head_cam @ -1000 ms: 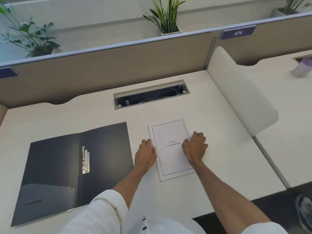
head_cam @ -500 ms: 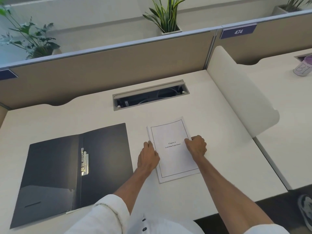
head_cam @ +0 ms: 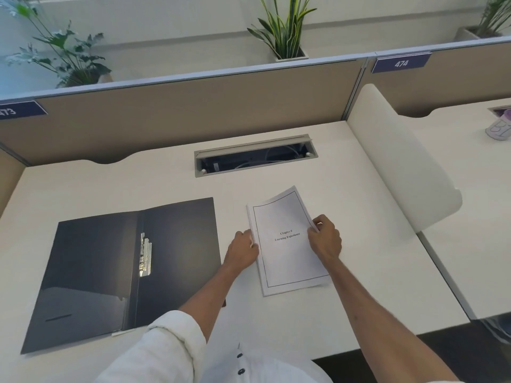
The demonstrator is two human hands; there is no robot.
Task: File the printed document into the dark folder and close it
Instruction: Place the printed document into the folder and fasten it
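Observation:
A printed document (head_cam: 287, 252), a white stack of pages with a framed title, lies on the pale desk right of centre, its far end lifted and curling. My right hand (head_cam: 325, 240) pinches its right edge with the thumb on top. My left hand (head_cam: 243, 248) holds its left edge, fingers curled against the stack. The dark folder (head_cam: 177, 244) lies open flat to the left, with a metal clip (head_cam: 145, 254) along its spine. A pocket shows on the folder's left flap.
A cable slot (head_cam: 255, 156) is sunk into the desk behind the document. A beige partition (head_cam: 193, 106) bounds the far side; a white divider panel (head_cam: 401, 161) stands at the right. A mug (head_cam: 499, 128) sits on the neighbouring desk. Potted plants stand behind.
Both hands went from resting flat beside the document to gripping its edges. The far end of the stack has risen off the desk and curled.

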